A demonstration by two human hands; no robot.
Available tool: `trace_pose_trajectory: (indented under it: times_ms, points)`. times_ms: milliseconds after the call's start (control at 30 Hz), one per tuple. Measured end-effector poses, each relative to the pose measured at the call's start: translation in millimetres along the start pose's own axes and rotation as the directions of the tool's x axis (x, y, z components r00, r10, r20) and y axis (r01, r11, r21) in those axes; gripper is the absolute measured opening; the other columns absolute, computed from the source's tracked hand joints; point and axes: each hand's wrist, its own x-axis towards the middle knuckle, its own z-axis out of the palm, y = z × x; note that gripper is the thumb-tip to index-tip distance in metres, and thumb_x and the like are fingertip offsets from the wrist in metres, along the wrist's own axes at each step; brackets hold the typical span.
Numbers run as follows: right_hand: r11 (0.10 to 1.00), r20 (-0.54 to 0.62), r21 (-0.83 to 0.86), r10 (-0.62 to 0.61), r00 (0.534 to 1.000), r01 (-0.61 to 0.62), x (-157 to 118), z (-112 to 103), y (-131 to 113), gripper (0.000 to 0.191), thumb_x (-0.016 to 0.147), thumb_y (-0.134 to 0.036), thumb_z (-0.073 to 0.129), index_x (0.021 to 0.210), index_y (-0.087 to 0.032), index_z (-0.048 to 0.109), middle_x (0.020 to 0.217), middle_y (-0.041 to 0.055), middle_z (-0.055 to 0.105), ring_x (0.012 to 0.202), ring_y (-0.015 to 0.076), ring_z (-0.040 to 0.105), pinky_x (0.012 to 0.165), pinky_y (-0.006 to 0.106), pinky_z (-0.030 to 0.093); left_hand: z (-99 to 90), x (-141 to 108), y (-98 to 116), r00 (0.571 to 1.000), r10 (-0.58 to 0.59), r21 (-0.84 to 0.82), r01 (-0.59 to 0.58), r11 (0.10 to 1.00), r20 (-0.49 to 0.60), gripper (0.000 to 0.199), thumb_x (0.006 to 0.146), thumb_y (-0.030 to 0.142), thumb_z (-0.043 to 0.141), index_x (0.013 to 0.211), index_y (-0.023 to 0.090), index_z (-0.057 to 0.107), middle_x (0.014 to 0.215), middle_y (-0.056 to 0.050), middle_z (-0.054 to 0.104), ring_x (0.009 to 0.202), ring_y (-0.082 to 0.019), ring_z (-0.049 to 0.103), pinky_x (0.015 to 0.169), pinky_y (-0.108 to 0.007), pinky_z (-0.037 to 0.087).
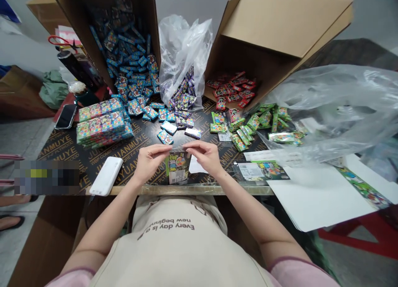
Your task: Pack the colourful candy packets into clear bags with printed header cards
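Observation:
Both hands are raised over the front of the dark table, fingertips pinched and facing each other. My left hand (151,160) and my right hand (205,155) pinch the top edge of a clear plastic bag (178,166), with a colourful printed card showing in or under it. A white piece of paper (196,164) lies below my right hand. Just beyond the fingers are loose blue packets (165,137) and a purple packet (193,132). Green packets (238,142) are scattered to the right.
Stacked packets (104,127), a white power bank (106,176) and a phone (66,116) are at left. Behind stand a carton of blue packets (157,34), a bag of purple ones (183,42) and a carton of red ones (276,19). White sheets (306,191) lie right.

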Motion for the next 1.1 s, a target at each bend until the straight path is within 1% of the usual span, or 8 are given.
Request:
trace_pose_trajectory:
  times_ms: [133,233,433,533,667,800,967,1100]
  points:
    - [0.974,0.093,-0.086,-0.200,0.975,0.208,-4.3,-3.9,1.5,0.011,0.081,-0.031,0.070,0.087,-0.024,0.076,0.092,0.0048,0.076,0.086,0.0195,0.072,0.081,0.035,0.057,-2.9,-4.0,-1.3,0.965,0.261,0.194,-0.263,0.945,0.033,0.014,0.076,0.015,0.064,0.082,0.018,0.076,0.091,-0.009,0.076,0.082,-0.019,0.072,0.078,-0.033,0.057]
    - [0.954,0.166,-0.147,-0.237,0.957,0.261,-6.2,-5.3,-3.8,0.011,0.080,-0.029,0.072,0.088,-0.024,0.076,0.096,0.0056,0.076,0.088,0.0199,0.072,0.082,0.035,0.057,-3.5,-5.0,0.6,0.953,0.297,0.244,-0.302,0.922,0.057,0.006,0.074,0.020,0.070,0.076,0.017,0.075,0.086,-0.010,0.076,0.077,-0.019,0.072,0.074,-0.031,0.057]
    - [0.988,0.125,-0.155,-0.002,0.992,0.021,-0.5,2.5,-27.7,0.009,0.078,-0.028,0.072,0.081,-0.020,0.075,0.076,0.0032,0.074,0.064,0.0152,0.068,0.064,0.028,0.056,-7.8,6.3,11.9,0.993,-0.104,0.083,0.100,0.991,0.047,0.011,0.069,0.025,0.076,0.072,0.016,0.074,0.067,-0.004,0.074,0.060,-0.017,0.069,0.058,-0.026,0.054]
    - [0.988,0.121,-0.099,0.133,0.984,-0.121,4.0,5.7,-32.8,0.012,0.076,-0.029,0.073,0.075,-0.017,0.074,0.063,0.0011,0.070,0.051,0.0118,0.062,0.051,0.024,0.051,-8.0,10.4,16.2,0.985,-0.154,0.072,0.149,0.986,0.083,0.009,0.069,0.024,0.074,0.070,0.015,0.074,0.064,-0.004,0.073,0.057,-0.017,0.067,0.055,-0.025,0.053]
    - [0.985,0.132,-0.142,0.121,0.984,-0.102,4.7,0.8,-30.4,0.015,0.078,-0.032,0.071,0.075,-0.017,0.074,0.064,0.0018,0.070,0.055,0.0131,0.063,0.055,0.025,0.052,-6.5,4.9,16.7,0.991,0.081,0.232,-0.103,0.967,0.105,0.007,0.073,0.017,0.067,0.068,0.015,0.071,0.071,-0.005,0.074,0.064,-0.016,0.069,0.061,-0.026,0.054]
    - [0.966,0.223,-0.230,-0.063,0.973,0.115,-7.8,-7.3,-20.8,0.012,0.084,-0.030,0.066,0.086,-0.022,0.075,0.089,0.0049,0.076,0.084,0.0186,0.071,0.080,0.033,0.056,-8.2,-4.4,10.8,0.916,0.346,0.352,-0.397,0.847,0.201,0.009,0.079,0.017,0.065,0.071,0.015,0.070,0.084,-0.010,0.075,0.073,-0.017,0.070,0.068,-0.028,0.055]
    - [0.932,0.176,-0.260,-0.212,0.961,0.253,-25.6,-5.0,-10.9,0.016,0.090,-0.025,0.058,0.096,-0.023,0.073,0.102,0.0072,0.074,0.092,0.0181,0.070,0.083,0.034,0.057,-4.8,-4.8,1.4,0.912,0.353,0.289,-0.402,0.869,0.209,0.009,0.082,0.022,0.067,0.075,0.016,0.070,0.089,-0.009,0.076,0.076,-0.016,0.071,0.070,-0.026,0.056]
    - [0.984,0.131,-0.151,-0.079,0.988,0.098,-17.7,-11.4,-11.7,0.020,0.088,-0.037,0.061,0.100,-0.025,0.073,0.109,0.0067,0.072,0.100,0.0197,0.068,0.091,0.037,0.054,-3.3,-2.3,1.4,0.932,0.335,0.191,-0.357,0.914,0.138,0.007,0.081,0.022,0.068,0.077,0.018,0.073,0.081,-0.006,0.076,0.072,-0.016,0.072,0.068,-0.026,0.057]
